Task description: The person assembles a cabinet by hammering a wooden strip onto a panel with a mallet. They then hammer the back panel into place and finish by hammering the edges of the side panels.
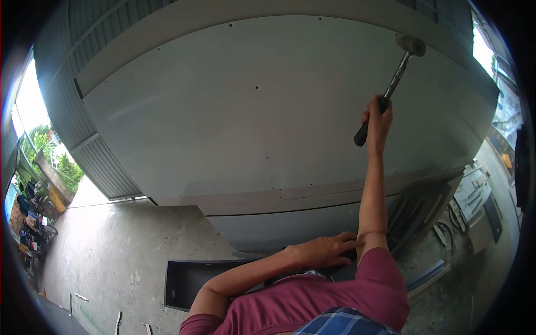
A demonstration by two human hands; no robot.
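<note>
we've got our right fingers (365,116) wrapped round the mallet (397,77), long axis slanting up-right past them by the panel (257,134); left fingers (343,245) loosely open below.

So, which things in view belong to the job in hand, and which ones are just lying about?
Job:
mallet in the right hand
large pale panel behind it

Seemingly lying about:
thin strips on the floor
dark open box, though its use is unclear

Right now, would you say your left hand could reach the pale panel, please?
Probably yes: the left hand appears empty, and nothing visible blocks its way to the pale panel ahead.
</note>
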